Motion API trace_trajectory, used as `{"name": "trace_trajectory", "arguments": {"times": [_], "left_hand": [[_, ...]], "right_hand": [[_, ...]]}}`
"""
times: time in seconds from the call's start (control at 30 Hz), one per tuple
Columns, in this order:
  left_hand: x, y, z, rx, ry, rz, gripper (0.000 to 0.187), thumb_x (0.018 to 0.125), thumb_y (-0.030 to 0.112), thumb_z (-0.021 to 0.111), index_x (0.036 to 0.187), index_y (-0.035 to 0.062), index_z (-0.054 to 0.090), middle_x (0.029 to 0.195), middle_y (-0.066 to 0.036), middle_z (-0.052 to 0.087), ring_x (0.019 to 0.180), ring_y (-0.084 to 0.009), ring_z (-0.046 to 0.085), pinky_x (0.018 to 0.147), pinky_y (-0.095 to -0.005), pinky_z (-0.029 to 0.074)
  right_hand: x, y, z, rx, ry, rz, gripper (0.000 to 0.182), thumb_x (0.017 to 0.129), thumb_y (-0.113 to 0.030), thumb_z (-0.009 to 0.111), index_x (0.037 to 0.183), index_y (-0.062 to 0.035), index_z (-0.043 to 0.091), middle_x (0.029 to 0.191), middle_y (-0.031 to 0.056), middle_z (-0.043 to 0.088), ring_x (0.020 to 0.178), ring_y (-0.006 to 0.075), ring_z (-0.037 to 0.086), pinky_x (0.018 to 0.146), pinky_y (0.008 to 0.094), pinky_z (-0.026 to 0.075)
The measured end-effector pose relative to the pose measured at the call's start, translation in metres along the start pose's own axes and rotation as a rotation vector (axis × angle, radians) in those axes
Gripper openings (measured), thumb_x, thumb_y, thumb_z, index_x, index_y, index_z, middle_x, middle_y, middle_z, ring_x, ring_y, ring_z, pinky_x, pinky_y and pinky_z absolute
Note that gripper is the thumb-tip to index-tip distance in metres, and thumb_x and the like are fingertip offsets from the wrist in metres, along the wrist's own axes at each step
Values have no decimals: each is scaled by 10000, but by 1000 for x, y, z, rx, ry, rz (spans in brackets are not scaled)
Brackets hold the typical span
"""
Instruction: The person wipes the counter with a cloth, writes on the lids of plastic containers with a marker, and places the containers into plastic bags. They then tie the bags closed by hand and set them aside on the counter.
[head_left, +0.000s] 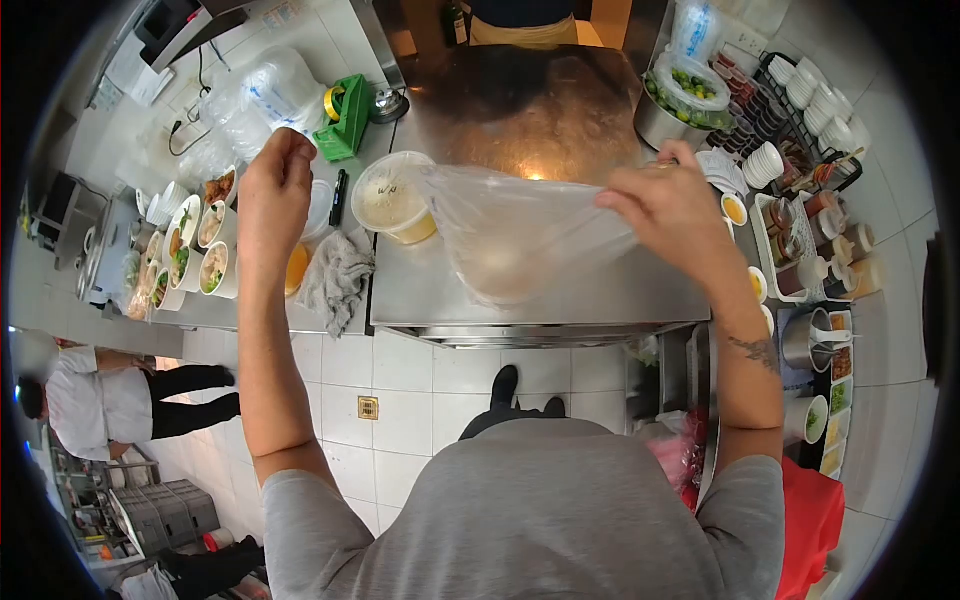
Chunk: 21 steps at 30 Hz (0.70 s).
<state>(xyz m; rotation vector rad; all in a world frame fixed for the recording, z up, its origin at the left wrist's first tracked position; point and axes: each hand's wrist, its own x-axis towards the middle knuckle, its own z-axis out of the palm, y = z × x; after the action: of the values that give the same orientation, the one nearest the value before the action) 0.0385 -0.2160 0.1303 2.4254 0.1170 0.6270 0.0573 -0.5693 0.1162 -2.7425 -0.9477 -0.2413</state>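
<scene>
My right hand pinches the upper right edge of a clear plastic bag, which is stretched over the steel counter. A pale, rounded thing, blurred by the plastic, shows at the bottom of the bag. My left hand is raised at the left, its fingers pressed together; whether anything is between them is too small to tell. Between the hands, a lidded round tub with writing on its lid touches or nearly touches the bag's left side. A grey cloth and a black marker lie left of the tub.
Food bowls line the left counter, near a green tape dispenser and a bell. Sauce containers and a pot of limes stand at the right. A person in white is at the lower left.
</scene>
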Motion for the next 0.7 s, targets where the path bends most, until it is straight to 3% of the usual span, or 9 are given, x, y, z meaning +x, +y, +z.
{"name": "trace_trajectory", "arguments": {"times": [0.03,0.13,0.23,0.3,0.37,0.47,0.57,0.7], "left_hand": [[-5,8,-4,-52,-115,-105,164,873,175,550,972,46,575,769,-81,634,576,-115,520,584,-280,450],[-27,36,21,-349,-254,-40,217,845,165,591,1033,61,564,738,-28,583,572,-65,445,544,-231,400],[-25,17,51,-375,-461,115,218,817,122,614,1022,67,563,766,-5,547,597,-53,446,513,-208,371],[-16,13,58,-389,-535,113,188,806,97,620,980,64,559,765,5,532,600,-44,444,501,-202,357],[-9,10,62,-470,-539,28,143,796,64,619,922,59,551,729,10,524,574,-45,429,487,-209,343],[-10,16,63,-556,-506,-15,105,791,35,611,847,58,525,682,22,503,540,-47,413,473,-212,327],[-8,16,72,-582,-412,17,92,804,45,607,834,53,521,677,23,493,518,-49,408,466,-206,317],[-10,14,76,-694,-362,-47,113,810,80,626,829,37,523,670,23,498,547,-51,431,487,-204,341]], "right_hand": [[-3,4,-7,53,-25,51,228,763,-299,674,869,-97,660,897,102,611,839,218,552,908,339,341],[-11,9,6,125,223,-169,479,699,-366,737,1056,-72,615,1031,111,591,1001,218,529,909,340,350],[-15,2,49,1094,719,-19,830,601,-355,813,1268,-30,443,1158,108,534,1125,207,484,1012,354,321],[-23,12,118,1295,404,40,1055,591,-336,842,1395,-36,229,1258,101,455,1196,208,402,1035,362,305],[-7,-26,138,1376,394,-13,891,678,-271,800,1368,-24,294,1238,88,473,1179,193,411,991,347,346],[37,-36,129,1443,121,252,752,766,-240,732,1346,4,321,1241,75,473,1144,179,446,946,310,377],[60,-52,115,1383,58,183,547,842,-197,643,1297,-18,398,1162,63,534,1036,151,513,883,285,408],[60,-56,103,1096,67,-92,258,882,-230,592,1061,-46,571,932,5,601,886,103,537,790,261,419]]}}
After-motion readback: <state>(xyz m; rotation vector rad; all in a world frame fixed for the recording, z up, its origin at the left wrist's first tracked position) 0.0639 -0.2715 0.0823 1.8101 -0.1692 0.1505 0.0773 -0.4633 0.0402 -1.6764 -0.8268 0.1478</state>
